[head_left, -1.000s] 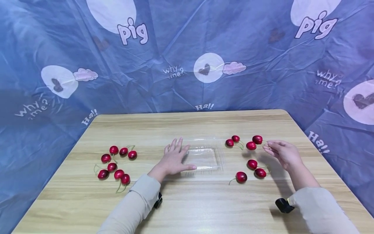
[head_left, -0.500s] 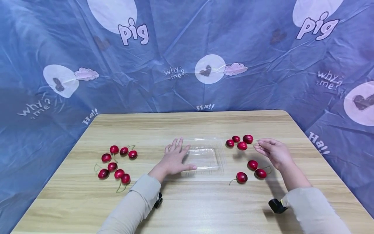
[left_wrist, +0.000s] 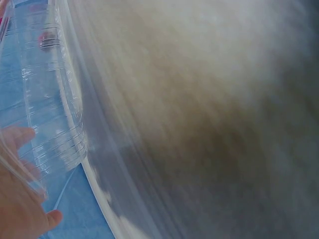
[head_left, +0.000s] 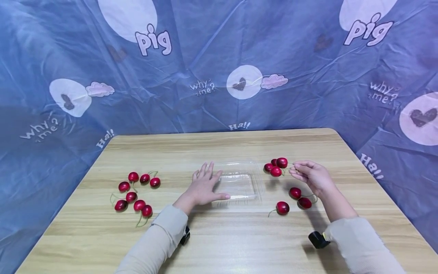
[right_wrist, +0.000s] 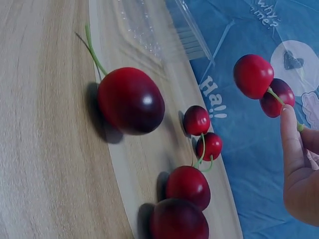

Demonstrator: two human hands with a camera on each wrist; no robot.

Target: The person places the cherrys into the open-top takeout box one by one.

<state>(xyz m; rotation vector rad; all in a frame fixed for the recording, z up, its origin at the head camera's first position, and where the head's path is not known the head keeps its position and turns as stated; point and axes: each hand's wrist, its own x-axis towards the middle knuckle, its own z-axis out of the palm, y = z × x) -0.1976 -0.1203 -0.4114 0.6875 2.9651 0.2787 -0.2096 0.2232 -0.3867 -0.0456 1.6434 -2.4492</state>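
A clear plastic box (head_left: 239, 184) lies at the middle of the table. My left hand (head_left: 204, 186) rests at its left side with the fingers spread and straight; the left wrist view shows the fingers (left_wrist: 20, 134) at the transparent wall. My right hand (head_left: 315, 177) pinches the green stems of a pair of red cherries (right_wrist: 253, 76), held up off the table to the right of the box. In the head view that pair overlaps two more cherries (head_left: 268, 168) lying behind.
Nearer on the right lie a joined pair of cherries (head_left: 303, 203) and a single cherry (head_left: 282, 208). Several cherries (head_left: 131, 196) are scattered on the left of the wooden table (head_left: 239, 243). A blue printed cloth (head_left: 191, 106) hangs behind.
My right hand has carried the pair of cherries leftward toward the box, in front of the two far cherries. The left hand has stayed at the box.
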